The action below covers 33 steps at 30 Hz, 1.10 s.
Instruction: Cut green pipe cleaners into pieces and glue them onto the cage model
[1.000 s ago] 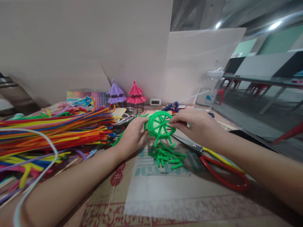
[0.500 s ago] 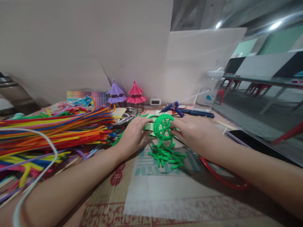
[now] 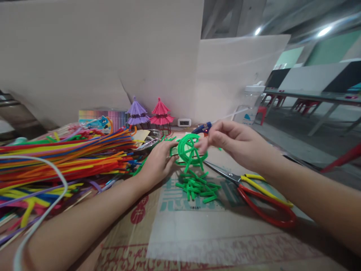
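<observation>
A green framework of pipe cleaners, with a ring and spokes, is tilted up at the middle of the table. My left hand grips its left side, fingers closed at the rim. To the right of it, my right hand is raised, with thumb and fingers curled together; whatever they pinch is hidden. A fingertip shows beside the ring. Below the framework lies a pile of short green pipe cleaner pieces. Scissors with red and yellow handles rest under my right forearm, blades pointing toward the framework.
Bundles of coloured pipe cleaners cover the left side, with a white cable across them. Purple and red pagoda models stand behind, beside a small clock. A blue glue gun and clear bottle are at the back.
My right hand has come away from the framework's right side, moving up and right, uncovering the scissors. My left hand keeps its hold; the ring has shifted slightly left.
</observation>
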Available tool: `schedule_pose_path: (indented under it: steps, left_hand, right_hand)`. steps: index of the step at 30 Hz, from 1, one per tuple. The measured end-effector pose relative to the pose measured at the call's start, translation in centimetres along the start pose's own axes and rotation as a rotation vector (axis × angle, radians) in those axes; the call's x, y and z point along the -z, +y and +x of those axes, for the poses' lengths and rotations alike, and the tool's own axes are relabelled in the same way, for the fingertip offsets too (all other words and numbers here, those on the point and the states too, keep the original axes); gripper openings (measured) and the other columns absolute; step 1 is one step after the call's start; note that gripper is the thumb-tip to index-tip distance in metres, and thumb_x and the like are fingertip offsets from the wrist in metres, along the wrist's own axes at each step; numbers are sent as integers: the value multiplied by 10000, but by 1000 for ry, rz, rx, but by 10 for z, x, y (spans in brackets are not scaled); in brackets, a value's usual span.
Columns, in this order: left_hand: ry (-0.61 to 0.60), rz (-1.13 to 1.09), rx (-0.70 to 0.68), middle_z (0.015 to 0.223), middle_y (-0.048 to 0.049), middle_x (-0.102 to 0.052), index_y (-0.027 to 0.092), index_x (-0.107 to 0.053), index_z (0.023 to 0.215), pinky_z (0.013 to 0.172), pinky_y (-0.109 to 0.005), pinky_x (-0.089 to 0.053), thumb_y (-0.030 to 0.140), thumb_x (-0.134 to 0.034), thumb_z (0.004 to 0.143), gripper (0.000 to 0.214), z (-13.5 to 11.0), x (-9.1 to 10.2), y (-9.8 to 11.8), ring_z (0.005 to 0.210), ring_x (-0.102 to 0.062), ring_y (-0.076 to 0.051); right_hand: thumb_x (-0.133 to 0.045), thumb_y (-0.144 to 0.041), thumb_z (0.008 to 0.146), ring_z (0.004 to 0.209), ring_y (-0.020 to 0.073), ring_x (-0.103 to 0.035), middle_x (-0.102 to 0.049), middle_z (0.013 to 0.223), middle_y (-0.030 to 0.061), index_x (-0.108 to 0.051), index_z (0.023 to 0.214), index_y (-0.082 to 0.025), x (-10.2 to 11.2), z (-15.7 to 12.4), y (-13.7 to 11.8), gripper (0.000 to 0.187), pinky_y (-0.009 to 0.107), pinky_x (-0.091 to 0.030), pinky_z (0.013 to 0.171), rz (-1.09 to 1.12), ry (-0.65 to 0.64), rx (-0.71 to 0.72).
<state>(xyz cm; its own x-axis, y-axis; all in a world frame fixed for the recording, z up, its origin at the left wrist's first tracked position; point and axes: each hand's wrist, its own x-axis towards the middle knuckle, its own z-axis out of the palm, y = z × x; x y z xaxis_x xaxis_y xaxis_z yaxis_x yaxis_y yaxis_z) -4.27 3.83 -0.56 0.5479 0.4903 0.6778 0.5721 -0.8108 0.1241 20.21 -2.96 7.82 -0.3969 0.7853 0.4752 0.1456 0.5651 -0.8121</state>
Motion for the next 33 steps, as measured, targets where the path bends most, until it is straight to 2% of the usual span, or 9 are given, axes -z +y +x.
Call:
schedule_pose_path:
  steps: [3,5,6,11,18,23,26,30,33]
  left_hand:
    - [-4,-1,18,1222,-123,-592,175,-442,1278,986,-436,-464,205,-497,901,382,0,-1,-1,1157,-557,-256]
    - [-9,-2,30,1224,-127,-592,170,-446,1272,989,-436,-462,208,-496,904,373,0,0,-1,1158,-555,-254]
    - [-12,-4,33,1227,-129,-591,169,-447,1270,989,-438,-462,210,-496,905,371,-1,0,-1,1160,-554,-255]
    - [-9,0,29,1229,-128,-589,181,-446,1271,977,-442,-466,227,-501,910,368,0,1,0,1151,-555,-257]
    - [4,43,-44,1236,-120,-579,198,-421,1292,989,-447,-452,197,-496,908,391,1,2,2,1165,-540,-257]
    - [9,52,-60,1210,-117,-584,194,-418,1286,980,-441,-455,182,-492,906,387,1,3,2,1145,-546,-249]
    - [13,53,-82,1201,-115,-588,197,-422,1277,973,-442,-461,175,-497,902,383,2,3,3,1143,-549,-248]
    - [8,58,-67,1214,-116,-587,207,-421,1287,974,-461,-463,178,-505,899,398,1,2,2,1153,-549,-259]
    - [6,62,-57,1218,-118,-584,208,-422,1289,976,-470,-463,176,-506,896,403,0,1,1,1158,-550,-265]
  right_hand:
    - [-494,-436,954,478,109,-501,-439,504,-83,-489,853,-232,5,1,4,227,276,-451,567,173,-10,-115]
    - [-517,-439,938,413,84,-367,-373,499,-93,-507,843,-228,7,3,5,232,249,-366,473,63,37,-150]
    - [-525,-432,933,431,85,-366,-408,524,-77,-533,838,-220,8,3,5,231,247,-340,464,-54,66,-142]
    - [-543,-283,913,696,149,-575,-679,808,26,-663,896,-205,7,1,9,143,274,-395,611,-739,39,25]
    - [-569,-314,902,772,214,-646,-737,867,65,-704,918,-198,-2,-8,19,180,308,-377,626,-1233,-44,183]
    - [-537,-261,903,707,209,-625,-725,766,53,-727,895,-218,-7,-7,13,194,304,-315,575,-1274,-58,105]
    - [-538,-239,882,616,166,-575,-689,668,28,-727,797,-218,-6,-2,12,208,285,-288,541,-1131,-123,-15]
    - [-555,-286,870,511,122,-493,-636,598,-2,-726,814,-214,-4,3,13,193,268,-275,507,-924,-137,-164]
    - [-559,-272,869,535,129,-499,-636,609,7,-721,808,-206,-6,1,14,185,271,-261,519,-1006,-77,-104]
